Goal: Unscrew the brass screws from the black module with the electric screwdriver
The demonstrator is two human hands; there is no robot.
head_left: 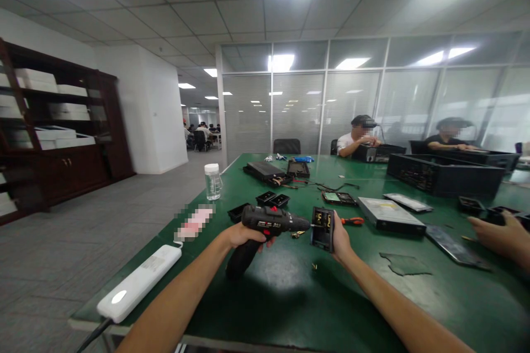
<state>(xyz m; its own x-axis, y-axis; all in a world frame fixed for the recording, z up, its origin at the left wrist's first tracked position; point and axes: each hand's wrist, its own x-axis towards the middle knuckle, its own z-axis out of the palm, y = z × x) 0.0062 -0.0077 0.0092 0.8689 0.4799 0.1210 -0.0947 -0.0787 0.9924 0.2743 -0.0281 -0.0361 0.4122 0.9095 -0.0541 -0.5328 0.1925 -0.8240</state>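
My left hand (244,234) is closed round the grip of a black cordless screwdriver (265,226) with red markings, held above the green table (290,292). Its bit points right, at a small black electronic part (322,228). My right hand (342,240) holds that part upright from its right side, fingers wrapped behind it. A few small brass screws (296,234) lie on the table just beyond the tool's tip.
A white power strip (138,282) lies at the near left edge, a clear bottle (212,181) further back. An optical drive (390,215), black trays (272,199), an orange-handled tool (353,221) and black computer cases (445,174) crowd the table. Another person's hand (499,234) rests at right; two people sit at the far end.
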